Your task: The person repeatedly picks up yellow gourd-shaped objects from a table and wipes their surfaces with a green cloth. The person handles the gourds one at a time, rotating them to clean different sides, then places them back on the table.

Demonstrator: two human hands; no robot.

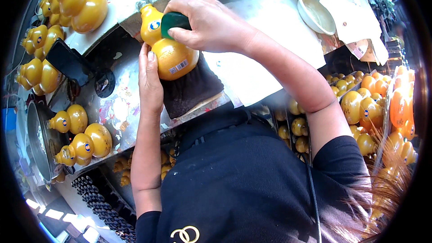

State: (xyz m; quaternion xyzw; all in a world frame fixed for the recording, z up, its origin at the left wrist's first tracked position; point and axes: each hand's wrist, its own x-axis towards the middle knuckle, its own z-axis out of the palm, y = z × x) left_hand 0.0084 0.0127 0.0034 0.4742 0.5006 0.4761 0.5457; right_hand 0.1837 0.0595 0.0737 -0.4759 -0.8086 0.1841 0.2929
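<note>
A glossy yellow gourd-shaped bottle (168, 47) with a round blue-and-white sticker and a barcode label lies on a dark brown cloth (189, 92) on the workbench. My left hand (150, 81) presses against its lower left side and steadies it. My right hand (209, 24) comes over from the right and grips a small dark green tool (173, 19), held against the bottle's narrow upper part. The tool's working end is hidden between hand and bottle.
Several more yellow gourd bottles lie top left (83, 0), at the left edge (38, 69) and lower left (85, 141). Bins of them fill the right (364, 108). A black phone (67, 60), a white bowl (315, 13), a metal basin (38, 146) and a cap rack (101, 202) stand around.
</note>
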